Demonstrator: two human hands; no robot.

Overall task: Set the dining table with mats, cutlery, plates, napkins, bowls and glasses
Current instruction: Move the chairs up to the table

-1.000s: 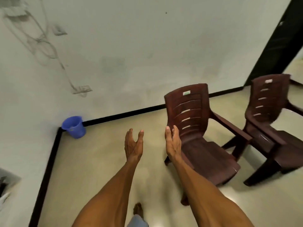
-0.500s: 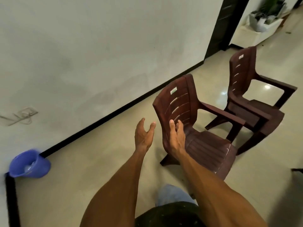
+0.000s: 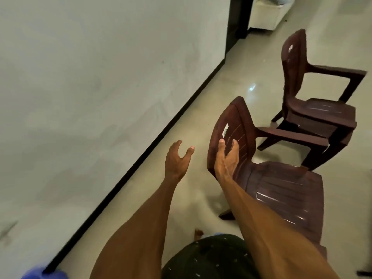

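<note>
No mat, cutlery, plate, napkin, bowl or glass is in view, and neither is a dining table. My left hand [image 3: 178,159] is stretched out in front of me over the floor, fingers loosely spread, holding nothing. My right hand [image 3: 226,158] is raised beside it, palm turned inward with relaxed fingers, in front of the backrest of a dark brown plastic chair [image 3: 267,178]. I cannot tell whether it touches the backrest.
A second brown plastic armchair [image 3: 314,105] stands farther back on the right. A pale wall with a black skirting [image 3: 141,154] runs along the left. A blue bucket [image 3: 40,274] shows at the bottom left corner. A dark doorway [image 3: 237,19] lies ahead.
The view has swung right and moved forward: the bucket slid to the bottom left, the chairs came closer. Both hands stay raised and empty, the right one now in front of the chair's backrest.
</note>
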